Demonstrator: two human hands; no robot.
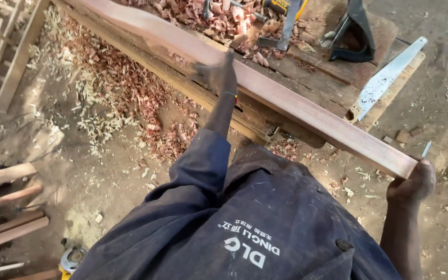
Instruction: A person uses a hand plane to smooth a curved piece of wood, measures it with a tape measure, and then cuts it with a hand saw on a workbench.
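One long reddish plank (265, 91) runs from the upper left to the lower right of the frame, lying along the workbench (333, 83). The right hand (411, 184) is clamped around its near end at lower right; the left hand (218, 75), blurred, lies on its top face mid-length, grip not tellable. The step looks like positioning or sighting the plank; a next move would call for a steady hold at both points. On the bench: one handsaw (390, 78), one plane (351, 36). Shavings (125, 88) cover the ground at upper left
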